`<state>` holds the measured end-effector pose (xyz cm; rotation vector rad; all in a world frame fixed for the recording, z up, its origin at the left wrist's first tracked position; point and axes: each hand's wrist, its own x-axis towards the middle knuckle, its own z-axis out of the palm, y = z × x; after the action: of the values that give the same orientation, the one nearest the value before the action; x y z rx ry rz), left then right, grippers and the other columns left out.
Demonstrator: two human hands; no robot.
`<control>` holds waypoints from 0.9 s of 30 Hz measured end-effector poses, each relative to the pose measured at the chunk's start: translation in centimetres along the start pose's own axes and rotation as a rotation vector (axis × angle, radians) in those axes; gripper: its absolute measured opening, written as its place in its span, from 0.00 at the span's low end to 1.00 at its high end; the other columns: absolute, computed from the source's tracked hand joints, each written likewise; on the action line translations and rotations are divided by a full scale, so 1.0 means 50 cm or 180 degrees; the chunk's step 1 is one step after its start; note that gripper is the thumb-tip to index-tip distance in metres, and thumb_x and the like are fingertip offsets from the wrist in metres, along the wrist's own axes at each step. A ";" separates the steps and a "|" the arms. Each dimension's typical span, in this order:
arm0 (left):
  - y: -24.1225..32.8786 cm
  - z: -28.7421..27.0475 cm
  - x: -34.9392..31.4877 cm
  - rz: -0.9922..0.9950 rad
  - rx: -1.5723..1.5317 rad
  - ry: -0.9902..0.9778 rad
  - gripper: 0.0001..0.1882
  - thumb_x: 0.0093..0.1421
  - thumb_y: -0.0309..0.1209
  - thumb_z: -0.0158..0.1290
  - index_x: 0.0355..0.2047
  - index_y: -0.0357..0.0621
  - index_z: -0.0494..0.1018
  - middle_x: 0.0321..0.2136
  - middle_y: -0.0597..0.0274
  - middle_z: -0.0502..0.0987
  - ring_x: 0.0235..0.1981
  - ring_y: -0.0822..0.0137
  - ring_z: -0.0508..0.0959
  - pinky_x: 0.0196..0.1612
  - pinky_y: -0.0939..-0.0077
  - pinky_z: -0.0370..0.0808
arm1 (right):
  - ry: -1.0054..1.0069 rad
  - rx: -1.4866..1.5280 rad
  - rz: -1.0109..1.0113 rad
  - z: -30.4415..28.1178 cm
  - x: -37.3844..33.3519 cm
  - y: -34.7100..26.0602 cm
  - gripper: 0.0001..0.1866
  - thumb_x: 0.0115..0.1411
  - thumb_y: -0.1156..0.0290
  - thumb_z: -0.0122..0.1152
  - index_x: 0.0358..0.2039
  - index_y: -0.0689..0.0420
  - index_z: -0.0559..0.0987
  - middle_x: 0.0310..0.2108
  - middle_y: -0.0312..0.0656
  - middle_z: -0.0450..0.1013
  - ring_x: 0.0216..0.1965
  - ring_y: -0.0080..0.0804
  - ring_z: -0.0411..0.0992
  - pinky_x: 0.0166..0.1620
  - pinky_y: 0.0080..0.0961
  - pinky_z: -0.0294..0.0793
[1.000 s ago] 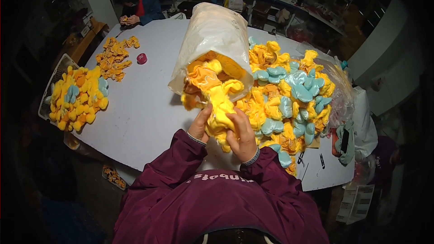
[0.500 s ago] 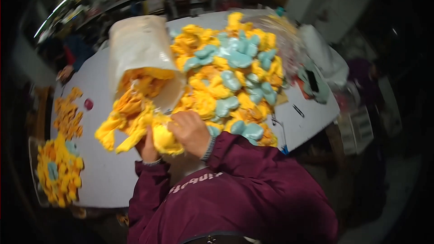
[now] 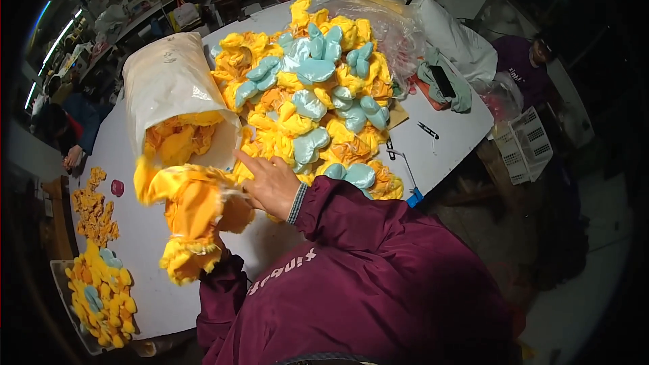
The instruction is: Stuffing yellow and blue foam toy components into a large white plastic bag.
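Note:
A floppy yellow and orange sewn fabric piece [image 3: 193,206], with frayed seam edges, hangs in front of me. My left hand [image 3: 222,249] grips it from below and is mostly hidden behind the cloth. My right hand [image 3: 272,186] is at the piece's right side, fingers stretched out and apart, its lower fingers touching the cloth's edge. Just beyond lies a white sack [image 3: 176,81] on its side, its mouth toward me, with more yellow-orange pieces [image 3: 181,140] inside. To its right spreads a large heap of yellow pieces [image 3: 287,122] mixed with shiny light-blue stuffed shapes [image 3: 316,69].
On the white table [image 3: 159,290] stand a clear bin [image 3: 64,284] of yellow pieces and a small orange pile [image 3: 94,209] at left. Thread snips [image 3: 427,130], a phone [image 3: 441,81] and clear plastic [image 3: 399,37] lie at right. A person [image 3: 78,125] sits left, another [image 3: 520,61] right.
The fabric piece has been turned and now hangs lower, spread out. My right hand has gone from closed on the yellow cloth to stretched fingers. The view has shifted.

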<state>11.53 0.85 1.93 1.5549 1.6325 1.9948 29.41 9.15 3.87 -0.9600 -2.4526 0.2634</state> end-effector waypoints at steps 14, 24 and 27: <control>-0.030 0.011 -0.021 -0.1526 -0.1972 0.0023 0.23 0.63 0.26 0.50 0.58 0.35 0.61 0.51 0.52 0.71 0.47 0.62 0.74 0.52 0.73 0.71 | -0.0158 0.2618 -0.0454 0.058 -0.027 -0.023 0.17 0.52 0.69 0.57 0.40 0.65 0.73 0.61 0.60 0.53 0.56 0.58 0.60 0.56 0.36 0.63; 0.009 0.022 -0.045 -0.1391 -0.2630 -0.0326 0.22 0.64 0.28 0.49 0.57 0.37 0.62 0.50 0.54 0.72 0.46 0.63 0.74 0.52 0.72 0.70 | -0.1319 0.3077 -0.0701 0.077 -0.025 -0.022 0.20 0.53 0.69 0.56 0.46 0.64 0.73 0.53 0.55 0.64 0.52 0.51 0.64 0.53 0.35 0.65; 0.018 0.030 -0.046 -0.1449 -0.2667 -0.0191 0.22 0.64 0.26 0.48 0.57 0.36 0.61 0.49 0.53 0.72 0.45 0.65 0.74 0.52 0.73 0.70 | -0.1197 0.3123 -0.0551 0.102 -0.033 -0.028 0.20 0.53 0.69 0.56 0.46 0.64 0.73 0.52 0.54 0.67 0.51 0.50 0.65 0.53 0.34 0.65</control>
<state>14.13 -0.04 1.06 0.8294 0.8120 1.9396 27.03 6.99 -0.64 -0.2682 -2.2148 1.5086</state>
